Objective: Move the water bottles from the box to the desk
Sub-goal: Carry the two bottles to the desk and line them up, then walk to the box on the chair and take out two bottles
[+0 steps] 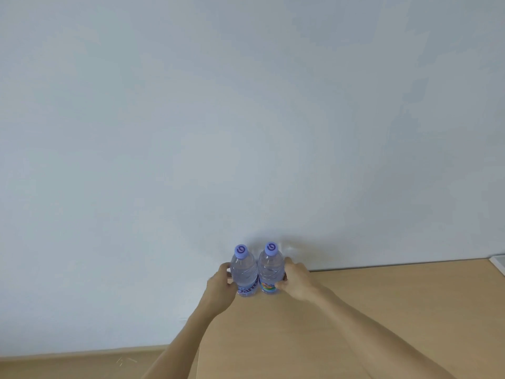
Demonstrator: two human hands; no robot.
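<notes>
Hands are gripping two ribbed clear plastic bottles upright on the smooth wooden worktop [382,310]: left hand [220,284] curling round the left bottle [244,272], right hand [296,280] round the right bottle [270,269], bottles touching.

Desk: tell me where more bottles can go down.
Bare desk runs right of the right bottle, from the right hand to the white object at the far edge, and toward you between both forearms. The far left corner is crowded: left bottle, left hand.
</notes>
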